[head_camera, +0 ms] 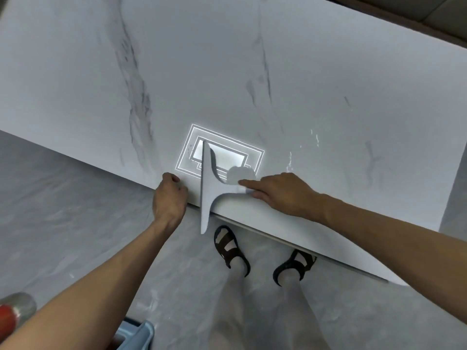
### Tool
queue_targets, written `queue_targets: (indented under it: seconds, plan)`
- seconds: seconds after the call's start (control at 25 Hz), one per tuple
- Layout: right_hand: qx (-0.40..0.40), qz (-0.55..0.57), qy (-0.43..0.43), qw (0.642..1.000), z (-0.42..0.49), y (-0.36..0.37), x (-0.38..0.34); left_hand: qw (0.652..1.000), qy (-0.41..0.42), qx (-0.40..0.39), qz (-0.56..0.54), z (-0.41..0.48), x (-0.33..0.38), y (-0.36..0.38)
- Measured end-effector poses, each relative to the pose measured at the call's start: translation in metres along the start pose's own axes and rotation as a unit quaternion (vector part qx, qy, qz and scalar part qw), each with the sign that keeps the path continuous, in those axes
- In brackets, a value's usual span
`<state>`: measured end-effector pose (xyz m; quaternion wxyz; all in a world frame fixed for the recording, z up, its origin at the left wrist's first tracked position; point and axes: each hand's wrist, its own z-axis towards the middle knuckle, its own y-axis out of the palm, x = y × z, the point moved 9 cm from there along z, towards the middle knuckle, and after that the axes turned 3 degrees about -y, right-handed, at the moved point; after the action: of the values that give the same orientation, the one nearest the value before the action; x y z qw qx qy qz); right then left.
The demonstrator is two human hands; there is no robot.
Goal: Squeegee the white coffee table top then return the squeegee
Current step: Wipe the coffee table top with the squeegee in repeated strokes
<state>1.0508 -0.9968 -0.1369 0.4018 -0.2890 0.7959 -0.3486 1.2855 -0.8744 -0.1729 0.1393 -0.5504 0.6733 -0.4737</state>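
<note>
The white coffee table top has grey marble veins and fills most of the view. A white squeegee lies at the table's near edge, its long blade running front to back and overhanging the edge. My right hand is shut on the squeegee's handle, index finger stretched along it. My left hand grips the table's edge just left of the blade. A bright ceiling-light reflection shines on the top behind the blade. Thin water streaks glint to the right.
My two feet in dark sandals stand on the grey marbled floor under the table's edge. A light blue container and a red and silver object sit at the bottom left. Dark furniture shows at the top right.
</note>
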Motion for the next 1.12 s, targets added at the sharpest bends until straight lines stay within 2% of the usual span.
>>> queue_targets:
  seconds: [0.16,0.32,0.44,0.6,0.8,0.88,0.96,1.04,1.12]
  plan:
    - [-0.013,-0.002,-0.045,0.999,0.089,0.011,-0.059,0.999,-0.014,0.035,0.013,0.007,-0.021,-0.019]
    - [0.004,0.021,-0.012,1.0,0.099,0.01,-0.048,0.999,-0.01,0.031,0.034,0.009,-0.027,-0.017]
    - [0.035,0.035,0.033,0.998,0.053,0.002,-0.001,0.999,0.008,-0.012,0.044,0.001,-0.011,0.005]
    - [0.028,0.013,0.128,0.991,-0.051,0.0,0.091,0.993,0.062,-0.074,0.067,-0.026,0.034,0.046]
    - [0.046,0.011,0.23,0.972,-0.166,-0.007,0.167,0.974,0.166,-0.126,0.094,-0.069,0.094,0.097]
    - [0.053,-0.008,0.262,0.964,-0.195,-0.011,0.183,0.972,0.155,-0.148,0.094,-0.076,0.102,0.11]
    - [0.065,-0.022,0.266,0.962,-0.208,-0.015,0.185,0.983,0.092,-0.145,0.069,-0.075,0.095,0.11]
    - [0.082,-0.018,0.243,0.967,-0.206,-0.018,0.17,0.989,0.047,-0.127,0.052,-0.073,0.088,0.104]
    - [0.091,-0.004,0.193,0.977,-0.185,-0.013,0.141,0.992,0.047,-0.11,0.05,-0.072,0.082,0.097]
